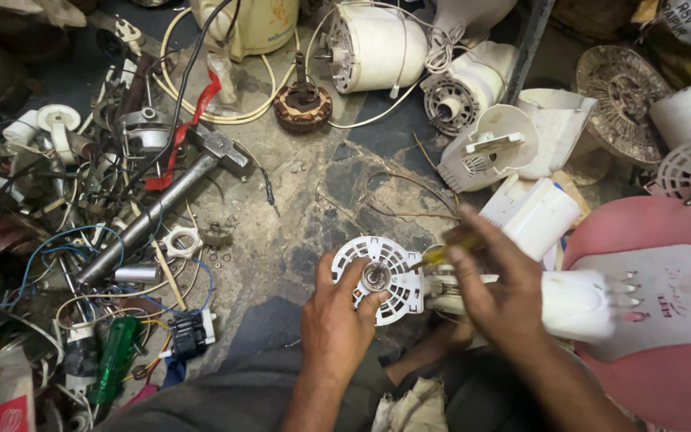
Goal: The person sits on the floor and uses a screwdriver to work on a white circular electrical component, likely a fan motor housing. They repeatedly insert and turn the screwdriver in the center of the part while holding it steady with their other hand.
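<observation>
Lying along the left edge of the floor is a tangle of wires (49,264), with a green-handled screwdriver (113,362) resting low among them and a long grey metal tube (153,216) slanting up toward the middle. Behind these, a copper-wound stator (303,108) and a white motor housing (377,46) are sitting on the stained floor (297,192).

Nearer the centre, the left hand (336,324) is gripping the white slotted motor cover (384,278), thumb pressing on its face beside the central hub, the other fingers curling round its rim. The cover is being held up just above the person's lap, at the end of the white fan body (569,302).

To its right, the right hand (499,288) is closing round a yellow-handled screwdriver (441,254), the shaft angling down toward the cover; the tip itself is too small to make out. The fan body is running off rightward onto a pink fan base (665,352).

The risk, as I judge it, is sitting in that angle: with the tool leaning rather than standing square, it could be slipping off and jabbing the left thumb so close beside the hub. A freed screw could also be dropping into the clutter below and vanishing.
</observation>
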